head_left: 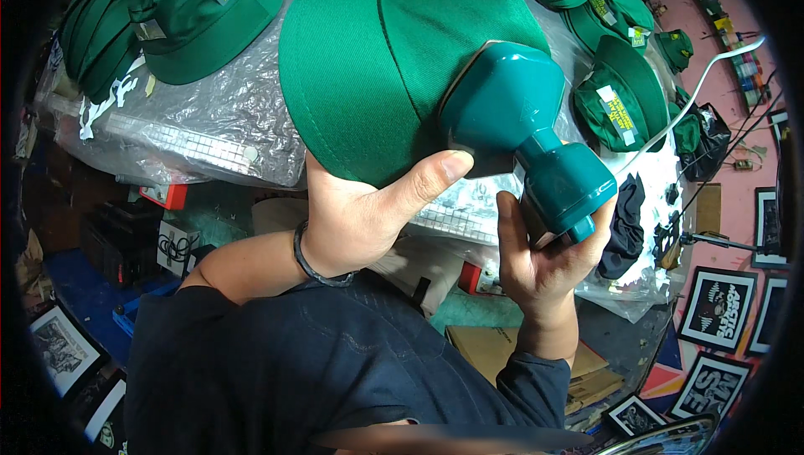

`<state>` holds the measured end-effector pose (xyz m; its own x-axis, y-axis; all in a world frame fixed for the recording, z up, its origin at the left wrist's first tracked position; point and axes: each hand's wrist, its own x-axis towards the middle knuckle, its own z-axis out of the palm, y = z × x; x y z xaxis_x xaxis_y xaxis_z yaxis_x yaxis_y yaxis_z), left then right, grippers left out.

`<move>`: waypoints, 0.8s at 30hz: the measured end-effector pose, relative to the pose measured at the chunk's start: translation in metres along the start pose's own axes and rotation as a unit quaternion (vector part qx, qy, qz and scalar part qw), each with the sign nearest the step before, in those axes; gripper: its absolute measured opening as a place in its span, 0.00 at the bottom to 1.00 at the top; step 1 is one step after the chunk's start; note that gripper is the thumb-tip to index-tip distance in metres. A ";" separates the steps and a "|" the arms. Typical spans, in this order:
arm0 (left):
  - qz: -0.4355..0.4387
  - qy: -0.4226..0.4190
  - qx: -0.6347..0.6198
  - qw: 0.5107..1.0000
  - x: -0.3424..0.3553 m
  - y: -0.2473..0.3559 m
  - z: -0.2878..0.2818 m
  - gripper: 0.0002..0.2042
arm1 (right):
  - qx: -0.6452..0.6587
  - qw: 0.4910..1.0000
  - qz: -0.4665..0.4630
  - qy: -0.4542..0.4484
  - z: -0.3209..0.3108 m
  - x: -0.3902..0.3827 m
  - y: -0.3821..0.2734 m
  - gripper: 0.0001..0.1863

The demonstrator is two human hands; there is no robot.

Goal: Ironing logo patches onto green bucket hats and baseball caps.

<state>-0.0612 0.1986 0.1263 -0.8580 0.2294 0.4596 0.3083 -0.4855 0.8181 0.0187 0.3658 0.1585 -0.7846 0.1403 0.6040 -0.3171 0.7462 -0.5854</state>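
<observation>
In the head view, the only one, the four fingers of the left hand [360,204] vanish behind a green fabric bucket hat [360,78], and the top of its crown is cut by the yellow lettering's tilt away from sight. The underside of a teal plastic handheld press [502,95] is mostly hidden; it appears to face the hat's side, but the contact cannot be made out. A smear blurs the lower edge.

The left forearm comes in from the side, a dark band [314,262] around its wrist; the hand keeps the hat between its outstretched thumb and the unseen fingers (how firmly, I cannot tell). The right hand [548,271] reaches up, palm under the press's narrow end, thumb and fingers wrapped around opposite sides. Hat and press are above a plastic-covered table [193,107].
</observation>
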 end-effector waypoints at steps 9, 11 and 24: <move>0.007 -0.008 -0.015 1.000 -0.001 -0.004 -0.001 0.20 | 0.028 0.997 0.077 0.002 0.001 -0.002 -0.005 0.38; 0.006 -0.003 -0.020 1.000 -0.001 -0.003 0.001 0.20 | 0.029 0.997 0.065 0.000 0.000 -0.002 -0.004 0.38; 0.012 -0.031 0.009 0.999 -0.001 -0.002 -0.004 0.23 | 0.021 0.999 0.027 -0.006 0.000 0.003 -0.002 0.36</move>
<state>-0.0623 0.1954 0.1228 -0.8234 0.2708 0.4987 0.3355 -0.4765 0.8126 0.0174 0.3650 0.1615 -0.8080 0.1714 0.5638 -0.2959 0.7093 -0.6398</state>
